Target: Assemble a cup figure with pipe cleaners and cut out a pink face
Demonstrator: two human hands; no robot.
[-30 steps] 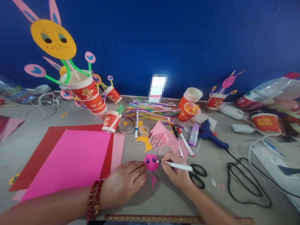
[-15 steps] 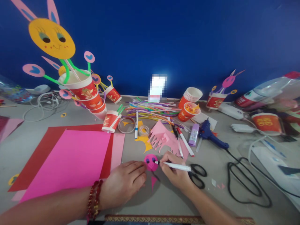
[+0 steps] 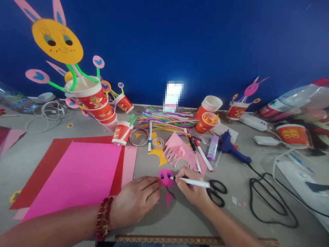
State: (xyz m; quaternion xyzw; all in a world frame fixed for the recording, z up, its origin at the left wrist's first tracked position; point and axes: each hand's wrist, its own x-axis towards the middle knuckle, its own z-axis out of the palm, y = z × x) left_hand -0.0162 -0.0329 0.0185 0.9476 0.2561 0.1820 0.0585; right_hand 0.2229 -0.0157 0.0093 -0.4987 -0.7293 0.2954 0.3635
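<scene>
My right hand (image 3: 191, 187) is closed on a white marker (image 3: 194, 182), whose dark tip touches or nearly touches the right side of a small pink paper face (image 3: 166, 178). That face has dark blue eyes, lashes and a smile, and lies flat on the grey table (image 3: 180, 224). My left hand (image 3: 138, 199) rests beside it, fingers together and pointing right, the fingertips at the face's left edge. Whether anything is under those fingers is hidden. Just below the face lies a pointed pink scrap (image 3: 168, 199). Black-handled scissors (image 3: 217, 193) are partly under my right hand.
Pink sheet (image 3: 77, 175) and red sheet (image 3: 43, 171) lie left. Behind are pipe cleaners (image 3: 164, 120), tape (image 3: 157, 142), cut pink paper (image 3: 180, 151), a red marker (image 3: 204, 156) and stacked cups (image 3: 96, 103). A blue glue gun (image 3: 233, 149) with a looped black cord lies right.
</scene>
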